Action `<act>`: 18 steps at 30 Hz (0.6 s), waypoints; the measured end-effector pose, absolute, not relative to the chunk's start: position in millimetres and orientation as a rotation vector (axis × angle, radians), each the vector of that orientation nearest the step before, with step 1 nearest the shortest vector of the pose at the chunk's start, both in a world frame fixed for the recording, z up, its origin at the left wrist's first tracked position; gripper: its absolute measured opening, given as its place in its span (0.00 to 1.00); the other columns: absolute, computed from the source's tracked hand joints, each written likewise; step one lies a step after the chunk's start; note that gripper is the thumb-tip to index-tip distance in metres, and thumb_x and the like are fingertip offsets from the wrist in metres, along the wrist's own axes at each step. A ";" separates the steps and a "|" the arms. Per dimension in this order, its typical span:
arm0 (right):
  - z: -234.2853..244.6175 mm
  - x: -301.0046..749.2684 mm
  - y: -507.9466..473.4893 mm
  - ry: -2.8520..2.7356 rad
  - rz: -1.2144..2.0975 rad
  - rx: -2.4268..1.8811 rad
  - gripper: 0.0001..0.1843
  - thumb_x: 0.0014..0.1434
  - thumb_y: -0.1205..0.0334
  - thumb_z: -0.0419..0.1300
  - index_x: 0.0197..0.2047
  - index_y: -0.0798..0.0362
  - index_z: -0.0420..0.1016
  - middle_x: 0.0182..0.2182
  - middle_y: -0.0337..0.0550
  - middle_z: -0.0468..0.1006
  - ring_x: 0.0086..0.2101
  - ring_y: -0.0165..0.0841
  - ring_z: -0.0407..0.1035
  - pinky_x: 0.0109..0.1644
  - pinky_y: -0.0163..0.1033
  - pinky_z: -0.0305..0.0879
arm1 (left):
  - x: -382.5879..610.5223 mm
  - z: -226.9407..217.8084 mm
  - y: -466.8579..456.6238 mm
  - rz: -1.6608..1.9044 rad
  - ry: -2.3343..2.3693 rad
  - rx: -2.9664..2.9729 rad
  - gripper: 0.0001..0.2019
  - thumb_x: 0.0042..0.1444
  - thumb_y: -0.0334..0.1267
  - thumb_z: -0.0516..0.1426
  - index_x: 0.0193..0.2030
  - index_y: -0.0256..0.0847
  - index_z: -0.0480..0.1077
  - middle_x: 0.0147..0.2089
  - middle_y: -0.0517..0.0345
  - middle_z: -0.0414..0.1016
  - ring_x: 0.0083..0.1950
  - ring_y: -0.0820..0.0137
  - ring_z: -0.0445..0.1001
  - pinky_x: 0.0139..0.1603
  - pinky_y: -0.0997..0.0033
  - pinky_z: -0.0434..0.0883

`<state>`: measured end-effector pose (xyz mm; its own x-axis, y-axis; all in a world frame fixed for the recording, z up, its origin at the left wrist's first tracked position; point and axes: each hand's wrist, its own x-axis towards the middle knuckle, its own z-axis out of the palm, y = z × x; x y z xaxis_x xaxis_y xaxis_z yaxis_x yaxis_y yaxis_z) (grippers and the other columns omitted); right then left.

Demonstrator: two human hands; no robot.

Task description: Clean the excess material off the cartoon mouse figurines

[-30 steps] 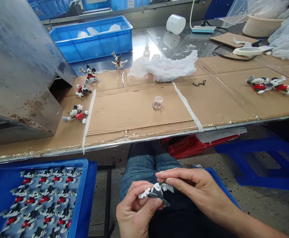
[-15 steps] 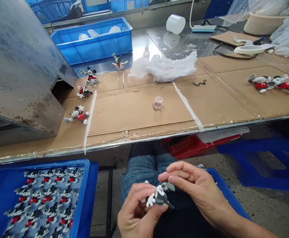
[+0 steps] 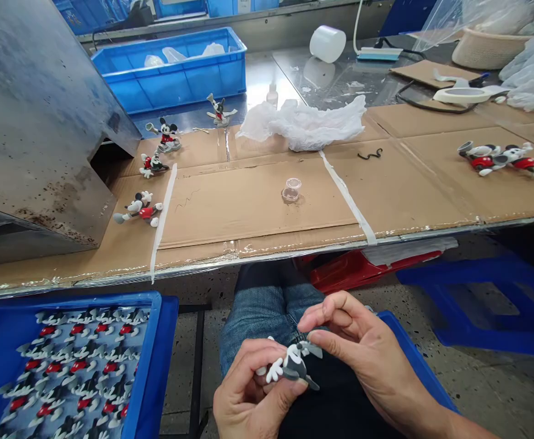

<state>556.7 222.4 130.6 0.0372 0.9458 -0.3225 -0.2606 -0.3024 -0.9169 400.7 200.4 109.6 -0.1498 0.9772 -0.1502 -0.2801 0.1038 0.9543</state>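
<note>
My left hand [image 3: 252, 390] is closed around a small mouse figurine [image 3: 295, 361] with a white face, a dark head and a white gloved hand, held above my lap. The figurine lies tilted, and my left fingers cover much of its body. My right hand [image 3: 353, 341] hovers at its far side, thumb and curled fingers drawn close together beside a grey part near the figurine's head. Whatever lies between those fingertips is too small to make out. On the bench in front stands a small clear cup [image 3: 291, 189].
A blue tray [image 3: 154, 341] at lower left holds rows of similar figurines. More figurines [image 3: 142, 208] lie along the cardboard's left side, and a pair [image 3: 502, 160] at right. Crumpled white plastic [image 3: 307, 125], a blue bin [image 3: 179, 85] and a metal housing [image 3: 42, 134] border the work surface.
My right fingers have curled in, and the thumb has come closer to the fingertips. My left hand keeps its grip on the figurine, with only a slight shift. The view has moved a little.
</note>
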 end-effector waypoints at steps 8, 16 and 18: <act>130.7 555.0 219.9 -1.010 1.364 -1.289 0.09 0.56 0.62 0.71 0.32 0.49 0.74 0.30 0.36 0.78 0.36 0.30 0.72 0.42 0.32 0.69 | 399.9 111.8 200.7 1.298 1.205 0.819 0.09 0.38 0.38 0.74 0.29 0.48 0.82 0.31 0.60 0.80 0.35 0.72 0.75 0.28 0.82 0.68; 127.6 554.2 218.1 -1.044 1.388 -1.228 0.11 0.58 0.62 0.70 0.29 0.51 0.71 0.29 0.36 0.72 0.31 0.29 0.68 0.37 0.32 0.66 | 401.9 115.1 198.0 1.353 1.209 0.848 0.09 0.39 0.38 0.74 0.29 0.48 0.82 0.30 0.59 0.81 0.35 0.69 0.76 0.29 0.79 0.68; 128.5 553.6 217.0 -1.066 1.406 -1.209 0.13 0.59 0.62 0.69 0.28 0.52 0.70 0.28 0.36 0.71 0.30 0.29 0.67 0.36 0.32 0.65 | 402.8 114.9 195.4 1.388 1.219 0.879 0.09 0.40 0.38 0.73 0.30 0.48 0.82 0.30 0.59 0.81 0.35 0.69 0.76 0.28 0.79 0.68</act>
